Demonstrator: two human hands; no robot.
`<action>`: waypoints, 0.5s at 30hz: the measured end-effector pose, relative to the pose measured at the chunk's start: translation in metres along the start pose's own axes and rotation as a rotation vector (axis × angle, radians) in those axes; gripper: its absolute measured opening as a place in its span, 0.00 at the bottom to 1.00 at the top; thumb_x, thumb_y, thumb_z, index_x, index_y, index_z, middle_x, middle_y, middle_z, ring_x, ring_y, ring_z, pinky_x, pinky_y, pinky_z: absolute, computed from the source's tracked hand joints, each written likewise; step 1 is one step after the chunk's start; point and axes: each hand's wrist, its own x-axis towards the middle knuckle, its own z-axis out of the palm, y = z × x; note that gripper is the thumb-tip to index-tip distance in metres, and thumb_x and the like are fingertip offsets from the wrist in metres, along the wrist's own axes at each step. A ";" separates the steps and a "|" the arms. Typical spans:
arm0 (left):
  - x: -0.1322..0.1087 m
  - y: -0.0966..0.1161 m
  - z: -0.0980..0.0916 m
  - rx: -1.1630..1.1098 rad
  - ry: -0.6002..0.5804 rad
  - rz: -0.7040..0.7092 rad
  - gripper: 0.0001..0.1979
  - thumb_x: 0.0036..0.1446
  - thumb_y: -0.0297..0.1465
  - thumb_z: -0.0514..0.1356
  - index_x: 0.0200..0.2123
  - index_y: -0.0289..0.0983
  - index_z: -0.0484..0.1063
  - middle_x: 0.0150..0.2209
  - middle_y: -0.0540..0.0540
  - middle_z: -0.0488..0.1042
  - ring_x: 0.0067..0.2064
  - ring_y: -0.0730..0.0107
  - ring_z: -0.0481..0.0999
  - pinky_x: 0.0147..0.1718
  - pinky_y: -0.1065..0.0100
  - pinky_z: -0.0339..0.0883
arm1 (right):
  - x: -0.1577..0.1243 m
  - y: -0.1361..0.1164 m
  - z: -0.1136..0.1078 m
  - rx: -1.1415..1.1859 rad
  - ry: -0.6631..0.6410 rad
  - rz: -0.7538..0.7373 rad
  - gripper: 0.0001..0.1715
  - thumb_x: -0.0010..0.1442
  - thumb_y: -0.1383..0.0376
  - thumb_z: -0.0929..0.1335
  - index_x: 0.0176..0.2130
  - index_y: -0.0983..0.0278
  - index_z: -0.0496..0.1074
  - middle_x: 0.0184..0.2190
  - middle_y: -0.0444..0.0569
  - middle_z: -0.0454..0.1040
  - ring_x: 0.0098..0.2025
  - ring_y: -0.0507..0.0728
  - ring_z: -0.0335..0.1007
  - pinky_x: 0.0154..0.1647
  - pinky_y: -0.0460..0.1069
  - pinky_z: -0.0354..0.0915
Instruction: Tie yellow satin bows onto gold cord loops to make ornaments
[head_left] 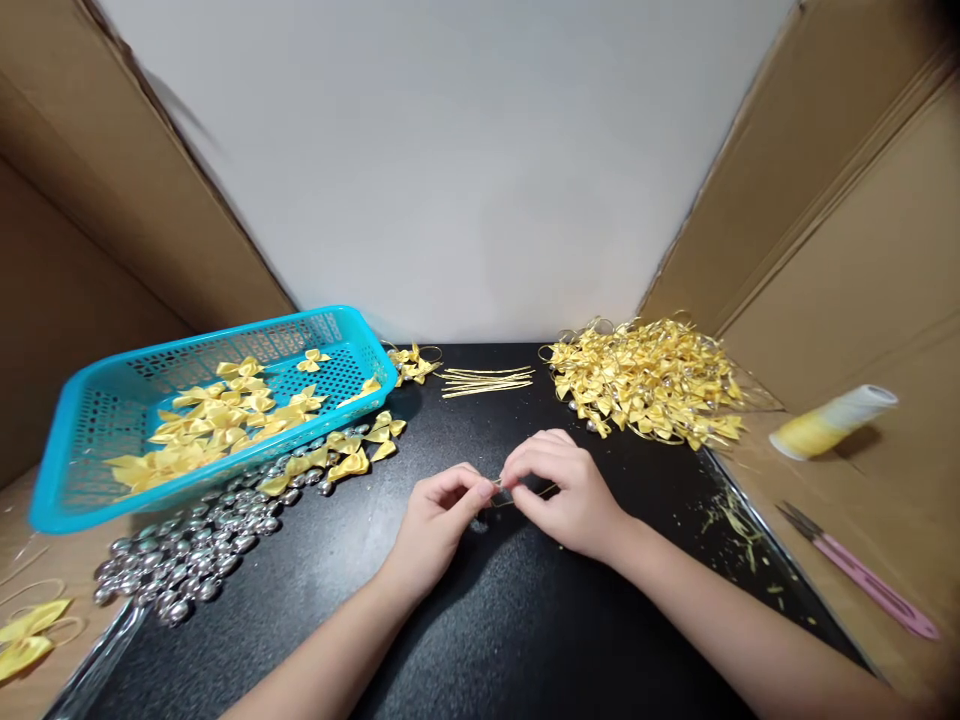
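Observation:
My left hand (436, 515) and my right hand (559, 490) meet over the middle of the black mat (487, 620). Both pinch a thin gold cord (525, 493) between fingertips; its loop pokes out under the right fingers. A small silver bead (478, 524) seems to lie just under the left fingertips. Cut gold cords (486, 381) lie in a bundle at the back of the mat. A heap of silver beads (196, 545) is spread at the left, with loose yellow bows (352, 455) beside it.
A blue basket (90, 440) with yellow bows tilts at the left. A pile of finished bows with loops (649, 378) sits back right. A spool of yellow ribbon (832, 420) and pink-handled scissors (862, 575) lie on the right. Cardboard walls stand on both sides.

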 end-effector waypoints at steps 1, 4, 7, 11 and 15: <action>0.000 0.001 0.000 0.010 0.002 0.005 0.16 0.54 0.41 0.65 0.22 0.36 0.74 0.23 0.51 0.69 0.27 0.74 0.65 0.29 0.72 0.60 | -0.001 0.000 0.001 -0.033 0.014 -0.017 0.09 0.54 0.77 0.68 0.29 0.64 0.74 0.28 0.43 0.78 0.32 0.52 0.71 0.39 0.51 0.59; 0.000 0.002 0.001 0.036 -0.005 0.011 0.16 0.54 0.41 0.65 0.22 0.36 0.74 0.23 0.51 0.69 0.27 0.74 0.65 0.30 0.71 0.60 | -0.003 -0.001 0.004 -0.102 0.053 -0.072 0.10 0.57 0.75 0.68 0.30 0.62 0.77 0.29 0.43 0.79 0.31 0.52 0.70 0.38 0.52 0.57; 0.001 0.002 0.001 0.038 -0.024 0.007 0.16 0.54 0.41 0.64 0.22 0.36 0.74 0.24 0.50 0.71 0.28 0.73 0.67 0.31 0.71 0.61 | -0.006 0.000 0.008 -0.123 0.093 -0.099 0.12 0.61 0.73 0.68 0.33 0.60 0.79 0.29 0.43 0.79 0.31 0.51 0.69 0.37 0.52 0.57; 0.001 0.002 0.000 0.001 -0.113 -0.031 0.18 0.53 0.43 0.64 0.21 0.35 0.73 0.24 0.49 0.72 0.29 0.72 0.68 0.33 0.70 0.62 | -0.007 0.005 0.010 0.006 0.130 -0.112 0.12 0.62 0.71 0.68 0.39 0.57 0.81 0.30 0.44 0.79 0.31 0.51 0.71 0.37 0.52 0.60; 0.003 0.003 -0.003 -0.044 -0.214 -0.073 0.19 0.52 0.44 0.65 0.21 0.35 0.73 0.23 0.49 0.71 0.28 0.72 0.67 0.33 0.70 0.62 | -0.006 0.008 0.007 0.203 0.052 -0.044 0.10 0.60 0.70 0.70 0.37 0.57 0.81 0.30 0.45 0.79 0.32 0.52 0.73 0.37 0.51 0.65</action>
